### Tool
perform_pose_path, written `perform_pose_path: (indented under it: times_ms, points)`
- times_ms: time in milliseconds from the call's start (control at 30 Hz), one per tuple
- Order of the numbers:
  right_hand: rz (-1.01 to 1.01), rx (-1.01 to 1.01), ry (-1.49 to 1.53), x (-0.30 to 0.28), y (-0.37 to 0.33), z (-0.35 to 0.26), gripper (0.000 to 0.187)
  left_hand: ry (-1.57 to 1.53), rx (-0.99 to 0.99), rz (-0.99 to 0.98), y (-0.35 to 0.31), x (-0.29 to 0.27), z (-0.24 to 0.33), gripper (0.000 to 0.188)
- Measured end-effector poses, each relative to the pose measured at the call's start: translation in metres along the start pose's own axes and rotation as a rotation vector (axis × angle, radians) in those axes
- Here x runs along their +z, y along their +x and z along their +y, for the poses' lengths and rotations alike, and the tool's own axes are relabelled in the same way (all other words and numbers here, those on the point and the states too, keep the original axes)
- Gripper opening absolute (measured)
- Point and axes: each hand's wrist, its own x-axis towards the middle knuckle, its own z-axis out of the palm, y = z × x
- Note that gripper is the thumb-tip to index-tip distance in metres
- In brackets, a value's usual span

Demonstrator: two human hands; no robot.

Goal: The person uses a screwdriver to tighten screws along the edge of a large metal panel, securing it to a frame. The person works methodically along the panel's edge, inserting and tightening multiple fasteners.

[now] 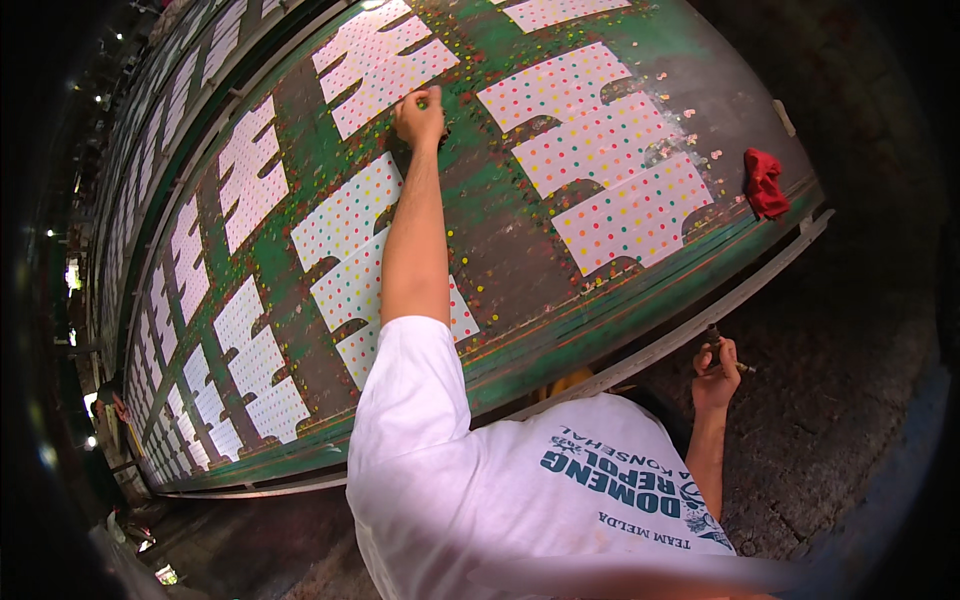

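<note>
My left arm reaches out over a long green table [480, 215] that carries pale cut fabric pieces printed with coloured dots. My left hand [420, 118] has thumb and fingers curled into a pinch, just below a dotted fabric piece [395, 75]; what it grips, if anything, is too small to tell. Under my forearm, another dotted piece [345, 215] is partly covered. To the right of the arm lies a larger dotted piece [600, 150]. Low at my right side, off the table, my right hand [716, 372] is closed around a small dark stick-like thing [713, 335].
A crumpled red cloth [764, 184] lies near the table's right end. A pale rail [690, 320] runs along the near edge. More dotted pieces [255, 355] continue in rows to the left, and a second table [150, 100] stands beyond. Small coloured dots speckle the surface.
</note>
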Motion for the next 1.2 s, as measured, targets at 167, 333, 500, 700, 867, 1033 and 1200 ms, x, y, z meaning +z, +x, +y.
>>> perform_pose_path:
  times_ms: [167, 333, 500, 700, 867, 1033, 1200]
  points:
    - [-0.012, -0.012, -0.021, 0.003, 0.002, -0.006, 0.015, -0.247, -0.006, 0.064, -0.011, -0.001, -0.014, 0.045]
    - [0.024, -0.014, 0.017, 0.007, 0.004, -0.008, 0.014, 0.109, 0.33, -0.229, -0.016, -0.023, -0.024, 0.091]
    - [-0.023, -0.015, 0.006, 0.012, 0.009, -0.008, 0.015, 0.413, 0.277, -0.563, -0.01, -0.038, -0.005, 0.108]
    - [-0.025, 0.0, 0.016, 0.013, 0.014, -0.014, 0.015, 0.452, 0.25, -0.563, -0.021, -0.021, 0.016, 0.074]
    - [-0.13, 0.0, 0.04, 0.004, 0.037, -0.03, 0.017, 0.388, 0.393, -0.458, -0.037, -0.028, -0.006, 0.068]
    - [-0.319, 0.044, 0.02, 0.008, 0.076, -0.063, 0.027, 0.532, 0.51, -0.172, -0.075, -0.05, 0.03, 0.075]
    - [-0.433, 0.161, -0.299, 0.022, 0.127, -0.117, 0.048, 0.07, 0.56, 0.186, -0.206, -0.037, 0.144, 0.052]
